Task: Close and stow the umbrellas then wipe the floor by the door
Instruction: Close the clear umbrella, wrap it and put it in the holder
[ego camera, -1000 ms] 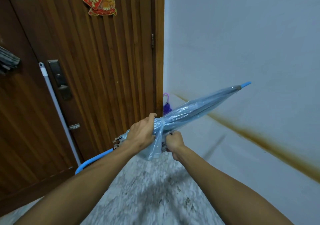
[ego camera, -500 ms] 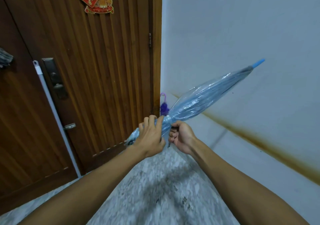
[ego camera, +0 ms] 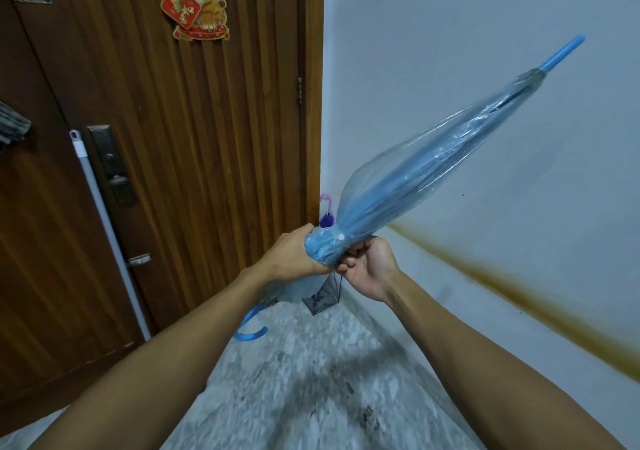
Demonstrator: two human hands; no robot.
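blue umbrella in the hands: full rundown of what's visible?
The blue umbrella is closed, its clear bluish plastic canopy gathered round a blue shaft and dark ribs. It is held tilted, blue tip up to the right against the white wall, curved blue handle down left behind the left forearm. A strap with a white snap wraps the canopy's lower end. The left hand grips that gathered end; the right hand pinches it from below. Nothing else touches it.

Brown ribbed wooden door, pale wall with rusty streak, speckled grey floor.
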